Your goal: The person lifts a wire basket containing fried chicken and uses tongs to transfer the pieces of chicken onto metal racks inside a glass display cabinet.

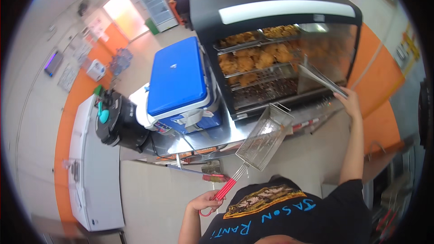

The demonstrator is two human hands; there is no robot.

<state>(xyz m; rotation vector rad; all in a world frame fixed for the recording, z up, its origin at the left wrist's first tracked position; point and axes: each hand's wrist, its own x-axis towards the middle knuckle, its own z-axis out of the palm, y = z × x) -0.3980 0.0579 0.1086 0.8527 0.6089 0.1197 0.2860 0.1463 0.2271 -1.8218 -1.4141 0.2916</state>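
Observation:
My left hand [206, 201] is closed around the red handle of a wire frying basket [266, 137]. The basket slants up and away from me, its far end at the front edge of a steel counter, and only small crumbs show in it. My right hand [346, 100] grips long metal tongs [320, 78], whose far ends point to the opening of a black heated display cabinet [274, 3]. Pieces of fried food [264, 57] lie on the cabinet's racks. Its lower perforated tray [268, 89] bears scattered crumbs.
A blue cool box [178, 78] stands on the steel counter [220, 140], left of the cabinet. Farther left are a black lidded cooker [125, 122] with a turquoise ladle [103, 113] and a white chest freezer [101, 176]. A person [183, 0] is in the background.

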